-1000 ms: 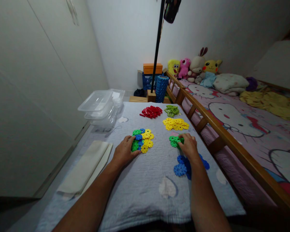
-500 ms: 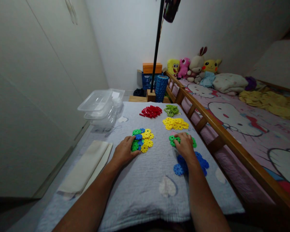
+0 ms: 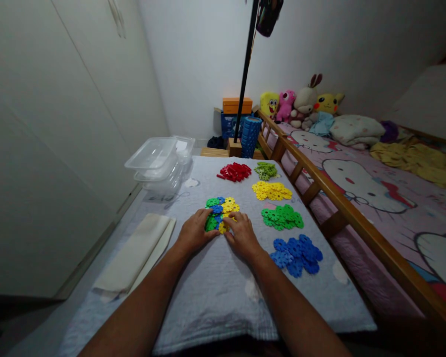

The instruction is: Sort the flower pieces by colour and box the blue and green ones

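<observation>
A mixed pile of green, blue and yellow flower-shaped plastic discs (image 3: 217, 209) lies mid-table. My left hand (image 3: 196, 230) curves around its left side, fingertips against the green and blue discs and thumb at the near edge. At its right near side is my right hand (image 3: 241, 236), fingers bent over the yellow discs and thumb close to the left one. Its fingers partly cover the yellow discs, and I cannot see whether a loose piece is inside. To the right lie a green disc pile (image 3: 282, 217), a blue disc pile (image 3: 297, 254) and a yellow disc pile (image 3: 272, 190).
Red pieces (image 3: 235, 172) and light-green pieces (image 3: 265, 170) sit toward the far edge. Stacked clear plastic containers (image 3: 152, 153) stand at the far left, with a folded cream cloth (image 3: 137, 253) nearer. A wooden bed rail (image 3: 319, 181) runs along the right side.
My right hand has left the green pile and moved left to the mixed pile, uncovering the green and blue piles. My left hand stays at the mixed pile.
</observation>
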Tool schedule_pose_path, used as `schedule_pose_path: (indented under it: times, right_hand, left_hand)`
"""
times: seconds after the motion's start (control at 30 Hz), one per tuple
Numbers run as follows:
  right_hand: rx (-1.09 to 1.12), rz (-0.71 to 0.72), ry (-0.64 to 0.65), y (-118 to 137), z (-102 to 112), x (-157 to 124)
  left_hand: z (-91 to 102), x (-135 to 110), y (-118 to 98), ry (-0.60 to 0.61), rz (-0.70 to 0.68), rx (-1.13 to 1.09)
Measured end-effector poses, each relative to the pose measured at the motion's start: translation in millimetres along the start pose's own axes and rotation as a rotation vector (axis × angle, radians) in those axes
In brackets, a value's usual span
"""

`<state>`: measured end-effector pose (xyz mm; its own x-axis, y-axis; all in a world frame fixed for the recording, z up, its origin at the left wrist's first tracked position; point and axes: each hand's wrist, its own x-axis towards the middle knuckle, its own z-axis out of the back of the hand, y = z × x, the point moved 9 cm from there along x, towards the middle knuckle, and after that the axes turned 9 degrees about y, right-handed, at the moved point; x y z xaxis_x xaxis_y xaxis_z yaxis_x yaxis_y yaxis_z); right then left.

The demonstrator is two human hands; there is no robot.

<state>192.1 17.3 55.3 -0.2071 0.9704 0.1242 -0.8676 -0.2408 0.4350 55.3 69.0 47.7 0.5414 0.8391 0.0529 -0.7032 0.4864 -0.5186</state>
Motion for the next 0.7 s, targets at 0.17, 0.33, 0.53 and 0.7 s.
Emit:
schedule_pose_path:
  times: [0.17,0.33,0.53,0.7]
  right_hand:
    - [0.154,0.011,-0.096,-12,10,-1]
    - [0.416,-0.092,-0.203,-38,20,-6]
    - [0.480,-0.154,-0.228,-53,37,-10]
    - [0.455,-0.196,-0.047,-85,67,-27]
  left_hand:
    - [-0.6,0,-2,-0.008,-0.013,-0.005]
    - [-1.2,0,-2,-0.006,-0.006,0.001]
    - [-1.9,2,-1,0.006,0.004,0.017]
    - [-3.4,2,0,0.031,0.008,0.029]
